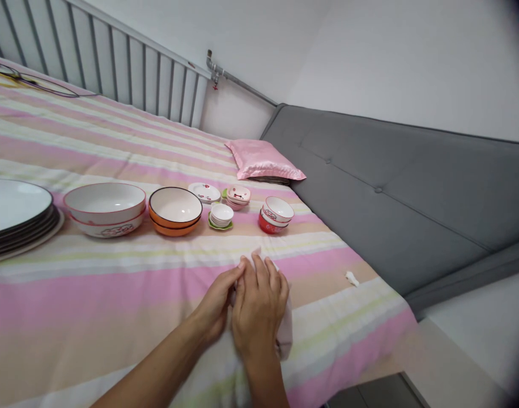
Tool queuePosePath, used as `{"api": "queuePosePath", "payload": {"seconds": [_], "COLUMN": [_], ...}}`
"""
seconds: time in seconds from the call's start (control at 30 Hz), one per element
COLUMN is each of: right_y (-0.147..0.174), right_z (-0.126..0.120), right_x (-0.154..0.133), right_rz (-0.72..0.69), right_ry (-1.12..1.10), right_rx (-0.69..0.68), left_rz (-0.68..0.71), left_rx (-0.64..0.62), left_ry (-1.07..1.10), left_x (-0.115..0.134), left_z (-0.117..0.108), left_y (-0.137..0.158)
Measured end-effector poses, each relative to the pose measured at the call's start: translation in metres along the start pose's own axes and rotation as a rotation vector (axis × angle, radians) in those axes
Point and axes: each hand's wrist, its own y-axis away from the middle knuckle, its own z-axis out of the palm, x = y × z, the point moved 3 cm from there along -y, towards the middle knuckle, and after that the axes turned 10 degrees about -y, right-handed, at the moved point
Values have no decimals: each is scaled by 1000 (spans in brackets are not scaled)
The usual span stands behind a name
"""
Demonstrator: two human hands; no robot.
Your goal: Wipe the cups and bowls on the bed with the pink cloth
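My right hand is cupped over a pale pink cloth, its fingers bent and close together. From the left side, my left hand presses in against the same cloth, with its thumb near the right hand's fingertips. Both hands are closed on the cloth just above the striped bedspread. Most of the cloth is hidden under the fingers, so I cannot tell whether anything is inside it. A small stack of bowls, white above and red at the bottom, stands beyond the hands.
Large plates are stacked at the left, beside white bowls and orange bowls. Small white dishes, pink bowls and flowered plates stand behind. A crumpled white scrap lies near the grey headboard; a pink pillow is farther back.
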Motion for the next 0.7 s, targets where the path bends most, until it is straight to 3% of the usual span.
{"api": "queuePosePath", "payload": {"seconds": [0.13, 0.43, 0.7], "right_y": [2, 8, 11], "right_z": [7, 22, 29], "right_x": [-2, -3, -1], "right_rz": [-33, -158, -261], "right_ry": [1, -18, -42], "right_rx": [0, -25, -56], "left_rz": [-51, -100, -100], "left_rx": [-26, 159, 207], "left_ry": [96, 286, 407], "left_x": [1, 14, 23], "left_z": [3, 4, -3], "left_y": [1, 3, 1]}}
